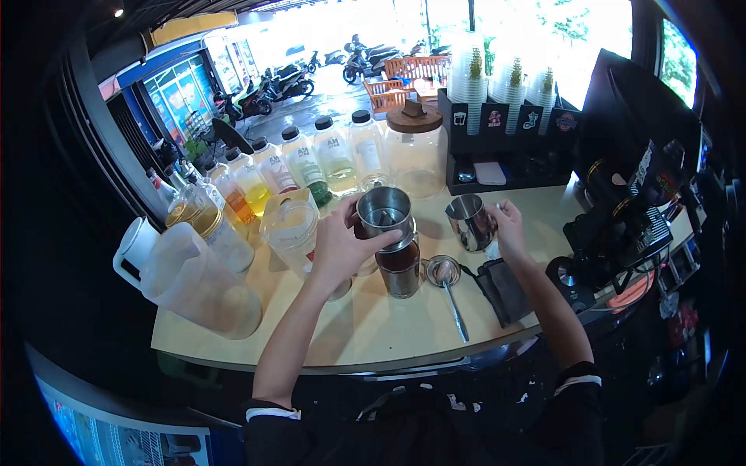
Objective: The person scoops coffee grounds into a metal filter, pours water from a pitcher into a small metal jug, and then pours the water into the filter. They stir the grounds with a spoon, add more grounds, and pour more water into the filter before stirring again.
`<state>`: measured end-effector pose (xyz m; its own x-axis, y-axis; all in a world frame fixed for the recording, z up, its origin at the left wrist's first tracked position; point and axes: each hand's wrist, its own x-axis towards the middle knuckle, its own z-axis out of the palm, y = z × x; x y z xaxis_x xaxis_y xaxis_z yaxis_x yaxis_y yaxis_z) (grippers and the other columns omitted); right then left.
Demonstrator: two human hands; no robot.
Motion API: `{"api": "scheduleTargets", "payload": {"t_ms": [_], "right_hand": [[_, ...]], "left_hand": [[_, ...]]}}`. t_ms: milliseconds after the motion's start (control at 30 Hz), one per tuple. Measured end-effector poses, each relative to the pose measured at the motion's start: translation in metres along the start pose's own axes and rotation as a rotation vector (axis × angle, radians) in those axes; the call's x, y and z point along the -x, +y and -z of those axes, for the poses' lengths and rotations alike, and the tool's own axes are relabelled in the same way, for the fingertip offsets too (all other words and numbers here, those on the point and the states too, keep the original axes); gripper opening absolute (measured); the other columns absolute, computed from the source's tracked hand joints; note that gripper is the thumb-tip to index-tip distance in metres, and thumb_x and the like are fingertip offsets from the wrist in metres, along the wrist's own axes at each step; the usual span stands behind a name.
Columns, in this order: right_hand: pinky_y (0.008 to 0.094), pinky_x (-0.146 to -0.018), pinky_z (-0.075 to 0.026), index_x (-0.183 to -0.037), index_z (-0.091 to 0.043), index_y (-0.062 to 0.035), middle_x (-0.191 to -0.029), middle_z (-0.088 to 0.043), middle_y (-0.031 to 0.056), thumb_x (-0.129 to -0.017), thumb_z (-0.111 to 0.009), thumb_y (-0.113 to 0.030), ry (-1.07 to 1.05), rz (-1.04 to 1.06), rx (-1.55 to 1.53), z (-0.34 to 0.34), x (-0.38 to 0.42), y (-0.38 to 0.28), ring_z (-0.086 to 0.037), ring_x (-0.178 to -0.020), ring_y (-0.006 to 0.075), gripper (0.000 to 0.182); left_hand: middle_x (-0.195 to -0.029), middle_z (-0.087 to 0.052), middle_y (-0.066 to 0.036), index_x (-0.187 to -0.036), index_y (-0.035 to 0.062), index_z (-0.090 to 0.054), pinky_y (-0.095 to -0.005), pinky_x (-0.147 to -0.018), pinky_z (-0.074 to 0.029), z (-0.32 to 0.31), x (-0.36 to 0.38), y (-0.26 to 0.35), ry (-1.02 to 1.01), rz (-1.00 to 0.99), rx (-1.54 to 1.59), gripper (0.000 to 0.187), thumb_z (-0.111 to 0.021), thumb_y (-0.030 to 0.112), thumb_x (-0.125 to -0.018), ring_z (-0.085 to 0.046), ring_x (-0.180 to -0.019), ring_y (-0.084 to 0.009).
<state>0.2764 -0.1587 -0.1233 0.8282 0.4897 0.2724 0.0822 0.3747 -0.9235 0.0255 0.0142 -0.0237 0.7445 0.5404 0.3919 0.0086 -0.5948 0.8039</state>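
Note:
My left hand (347, 242) is wrapped round a shiny metal cup (386, 208), with the thumb along its near side. Directly below that cup stands a vessel with dark brown contents and a metallic lower part (401, 279); the cup overlaps its top in this view. My right hand (509, 227) grips the handle of a steel milk pitcher (468, 224), held upright to the right of the cup. Between the hands, nearer me, a spoon (455, 312) rests with its bowl on a small round metal dish (436, 264). A dark folded cloth (507, 292) lies below my right hand.
Several capped bottles (334, 159) line the counter's back edge. A large plastic jug (203, 283) and a clear square container (291, 231) stand left. Behind are a wooden-lidded glass jar (417, 155) and a black cup rack (509, 124). Black equipment (622, 202) fills the right.

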Motion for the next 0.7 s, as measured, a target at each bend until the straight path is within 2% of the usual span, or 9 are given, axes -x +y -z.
{"api": "scheduleTargets", "payload": {"t_ms": [133,200,367,467,533,567,600,667,700], "right_hand": [[0.0207,-0.052,-0.036,-0.079,-0.048,-0.0098,-0.068,-0.049,-0.0033,-0.089,-0.060,-0.008,0.026,-0.034,-0.084,0.015,-0.006,0.031,-0.045,-0.058,0.0046,0.016],[0.0205,-0.054,-0.036,-0.079,-0.047,-0.0101,-0.068,-0.050,-0.0033,-0.089,-0.060,-0.008,0.037,-0.033,-0.120,0.017,-0.005,0.041,-0.045,-0.060,0.0042,0.016],[0.0200,-0.058,-0.037,-0.079,-0.047,-0.0103,-0.068,-0.050,-0.0036,-0.091,-0.059,-0.008,0.054,-0.036,-0.205,0.016,-0.003,0.054,-0.046,-0.063,0.0037,0.016],[0.0206,-0.059,-0.038,-0.080,-0.047,-0.0098,-0.069,-0.051,-0.0035,-0.092,-0.058,-0.010,0.063,-0.055,-0.109,0.020,-0.002,0.063,-0.046,-0.063,0.0048,0.016],[0.0209,-0.061,-0.039,-0.081,-0.048,-0.0090,-0.070,-0.053,-0.0033,-0.093,-0.057,-0.010,-0.004,-0.002,-0.068,0.023,0.001,0.067,-0.048,-0.064,0.0052,0.015],[0.0209,-0.061,-0.039,-0.081,-0.048,-0.0090,-0.070,-0.053,-0.0033,-0.093,-0.057,-0.010,-0.003,-0.003,-0.067,0.025,0.003,0.066,-0.048,-0.064,0.0052,0.015],[0.0217,-0.064,-0.041,-0.083,-0.049,-0.0082,-0.073,-0.054,-0.0018,-0.093,-0.057,-0.011,-0.031,-0.023,-0.008,0.028,0.004,0.064,-0.050,-0.067,0.0060,0.014],[0.0224,-0.067,-0.042,-0.084,-0.049,-0.0073,-0.076,-0.055,-0.0002,-0.093,-0.058,-0.012,-0.059,-0.045,0.051,0.030,0.008,0.063,-0.052,-0.070,0.0067,0.013],[0.0255,-0.075,-0.044,-0.093,-0.050,-0.0063,-0.088,-0.055,0.0058,-0.090,-0.062,-0.019,0.031,0.040,0.217,0.031,0.010,0.063,-0.054,-0.082,0.0114,0.017]], "left_hand": [[-0.111,-0.063,-0.014,-0.121,-0.0040,-0.050,-0.0315,-0.095,-0.048,-0.002,0.000,-0.009,0.014,-0.016,0.002,0.068,-0.085,0.014,-0.066,-0.062,-0.103,-0.0180],[-0.114,-0.062,-0.018,-0.122,-0.0088,-0.049,-0.0334,-0.095,-0.048,-0.001,0.002,-0.010,-0.015,-0.002,0.089,0.078,-0.086,0.027,-0.064,-0.062,-0.105,-0.0215],[-0.113,-0.062,-0.017,-0.123,-0.0073,-0.049,-0.0322,-0.094,-0.049,-0.003,0.005,-0.018,0.010,-0.002,0.108,0.077,-0.087,0.025,-0.064,-0.062,-0.104,-0.0205],[-0.112,-0.063,-0.016,-0.122,-0.0066,-0.049,-0.0319,-0.094,-0.049,-0.003,0.007,-0.019,0.016,0.018,0.095,0.075,-0.087,0.022,-0.064,-0.062,-0.104,-0.0200],[-0.112,-0.063,-0.016,-0.122,-0.0063,-0.049,-0.0317,-0.094,-0.049,-0.005,0.009,-0.018,0.019,0.027,0.082,0.074,-0.086,0.021,-0.064,-0.062,-0.103,-0.0197],[-0.111,-0.063,-0.014,-0.122,-0.0051,-0.050,-0.0307,-0.092,-0.049,-0.005,0.009,-0.015,0.021,0.022,0.092,0.070,-0.085,0.017,-0.066,-0.062,-0.102,-0.0177],[-0.110,-0.063,-0.011,-0.121,-0.0039,-0.050,-0.0296,-0.090,-0.049,-0.005,0.010,-0.013,0.023,0.020,0.102,0.066,-0.084,0.012,-0.067,-0.062,-0.101,-0.0157],[-0.110,-0.063,-0.012,-0.122,-0.0038,-0.050,-0.0297,-0.090,-0.049,-0.005,0.012,-0.008,0.019,0.018,0.104,0.066,-0.084,0.012,-0.067,-0.062,-0.101,-0.0158],[-0.110,-0.063,-0.012,-0.122,-0.0038,-0.050,-0.0299,-0.090,-0.049,-0.005,0.012,-0.006,0.016,0.012,0.106,0.066,-0.084,0.012,-0.067,-0.062,-0.101,-0.0159]]}}
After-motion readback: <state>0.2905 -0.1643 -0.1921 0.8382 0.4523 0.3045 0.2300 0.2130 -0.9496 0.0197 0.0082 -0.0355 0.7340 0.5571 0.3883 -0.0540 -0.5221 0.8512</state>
